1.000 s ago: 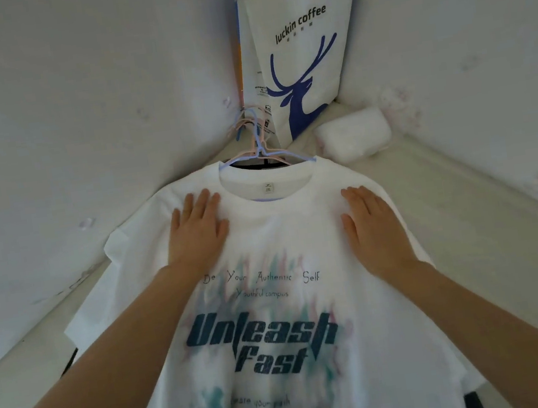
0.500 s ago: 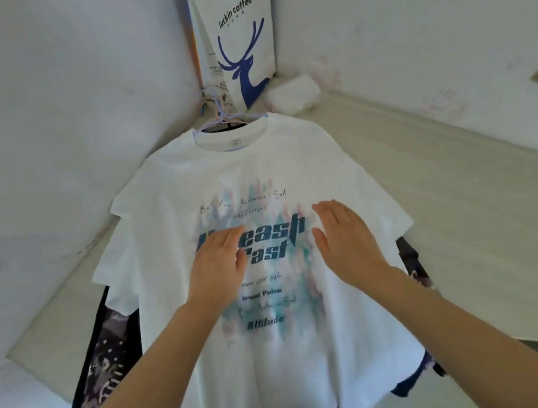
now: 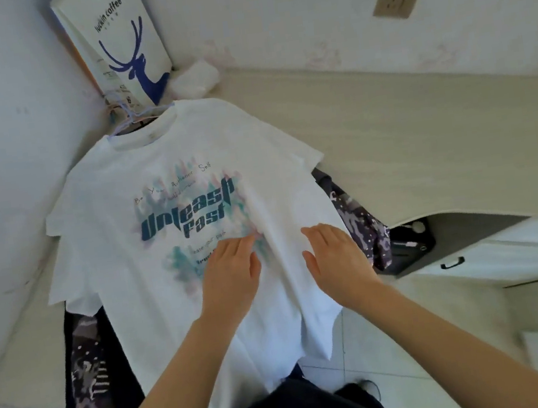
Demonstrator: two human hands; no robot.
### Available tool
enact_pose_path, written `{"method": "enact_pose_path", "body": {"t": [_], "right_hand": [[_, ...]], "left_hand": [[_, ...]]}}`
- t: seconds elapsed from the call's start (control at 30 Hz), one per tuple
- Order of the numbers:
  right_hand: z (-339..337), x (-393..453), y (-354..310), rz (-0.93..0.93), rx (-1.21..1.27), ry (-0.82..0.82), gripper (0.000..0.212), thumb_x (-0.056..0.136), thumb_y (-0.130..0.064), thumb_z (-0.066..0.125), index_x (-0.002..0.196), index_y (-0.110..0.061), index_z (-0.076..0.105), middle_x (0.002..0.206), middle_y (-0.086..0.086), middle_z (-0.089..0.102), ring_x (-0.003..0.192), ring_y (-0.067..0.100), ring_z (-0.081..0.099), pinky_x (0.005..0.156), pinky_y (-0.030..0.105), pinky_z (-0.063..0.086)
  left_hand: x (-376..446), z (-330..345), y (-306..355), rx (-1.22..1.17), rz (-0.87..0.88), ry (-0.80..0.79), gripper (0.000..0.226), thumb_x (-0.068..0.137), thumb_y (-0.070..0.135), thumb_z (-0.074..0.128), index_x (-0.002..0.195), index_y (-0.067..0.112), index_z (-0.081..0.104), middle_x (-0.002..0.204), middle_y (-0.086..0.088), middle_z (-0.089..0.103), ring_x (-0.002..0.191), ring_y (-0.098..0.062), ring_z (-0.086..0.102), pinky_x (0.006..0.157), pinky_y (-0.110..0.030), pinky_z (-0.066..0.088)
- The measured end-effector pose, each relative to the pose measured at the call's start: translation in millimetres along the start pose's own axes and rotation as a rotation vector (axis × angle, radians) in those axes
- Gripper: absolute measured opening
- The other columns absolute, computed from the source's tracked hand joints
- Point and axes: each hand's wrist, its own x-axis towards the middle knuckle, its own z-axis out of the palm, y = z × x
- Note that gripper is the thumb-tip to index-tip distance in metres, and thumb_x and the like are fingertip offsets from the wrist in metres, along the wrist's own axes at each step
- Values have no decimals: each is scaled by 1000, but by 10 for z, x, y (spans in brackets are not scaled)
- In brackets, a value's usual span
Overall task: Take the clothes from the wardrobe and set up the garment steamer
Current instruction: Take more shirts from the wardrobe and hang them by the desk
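Both grips flat, fingers straight: left hand (image 3: 230,271), right hand (image 3: 335,258) pressing white T-shirt (image 3: 170,252).

The pale desktop (image 3: 406,136) carries a white T-shirt (image 3: 123,259), paper bag (image 3: 124,47) and dark garments (image 3: 86,367).

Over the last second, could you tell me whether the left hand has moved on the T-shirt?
Yes: the left hand slid down the T-shirt, from beside the collar to below the print.
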Motion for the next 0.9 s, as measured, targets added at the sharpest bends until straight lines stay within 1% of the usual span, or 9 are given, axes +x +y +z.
{"method": "enact_pose_path", "body": {"t": [0.1,0.2,0.33,0.43,0.5,0.6,0.73,0.8,0.9], "right_hand": [[-53,-345,93,75,-5,26,40,86,-20,66,122,-2,60,110,11,66,108,30,62,95,41,50],[-110,-721,221,155,4,36,38,87,-19,64,122,-5,59,110,9,65,107,28,61,95,39,50],[-227,-1268,417,265,41,73,32,88,-18,60,119,-8,58,109,7,63,103,26,59,93,38,50],[-323,-1717,562,349,55,100,27,88,-16,60,113,-7,58,102,7,63,95,26,61,86,36,52],[-364,-2055,663,401,81,114,29,87,-14,62,115,-6,60,102,7,65,94,26,62,84,36,55],[-427,-2615,797,488,97,151,32,85,-12,63,117,-6,60,103,7,65,95,27,63,82,35,55],[-541,-3430,928,614,67,188,34,83,-11,66,116,-6,61,103,7,67,96,28,64,81,36,55],[-597,-3854,986,685,63,197,36,83,-12,67,118,-6,61,104,7,67,97,28,64,83,36,55],[-675,-4473,1070,810,62,213,38,83,-14,68,119,-5,61,104,7,67,98,29,64,83,37,55]], "left_hand": [[-87,115,263,-23,48,-40,29,87,7,59,115,7,64,98,-4,70,97,-25,62,77,-40,55],[-189,258,549,-27,123,-96,30,85,6,64,115,8,65,95,-4,70,95,-25,62,77,-38,54],[-355,439,1000,-17,200,-153,26,87,8,63,112,11,67,91,-2,70,91,-24,62,75,-38,54],[-525,554,1373,-36,261,-205,25,86,7,63,110,11,67,90,-1,70,89,-24,62,72,-36,54],[-683,647,1640,-62,319,-245,25,85,7,64,110,11,67,90,-1,69,89,-24,62,73,-36,54],[-976,802,2043,-89,408,-322,27,88,11,62,115,11,66,98,0,69,96,-21,60,79,-35,53],[-1419,1034,2601,-96,554,-367,24,86,9,64,111,9,68,95,-1,71,92,-22,62,74,-35,54],[-1643,1147,2904,-109,610,-386,23,91,14,55,110,9,67,92,0,71,91,-23,62,74,-36,53],[-1965,1318,3369,-107,691,-438,40,93,27,34,112,12,66,96,2,70,94,-21,61,76,-37,53]]}}
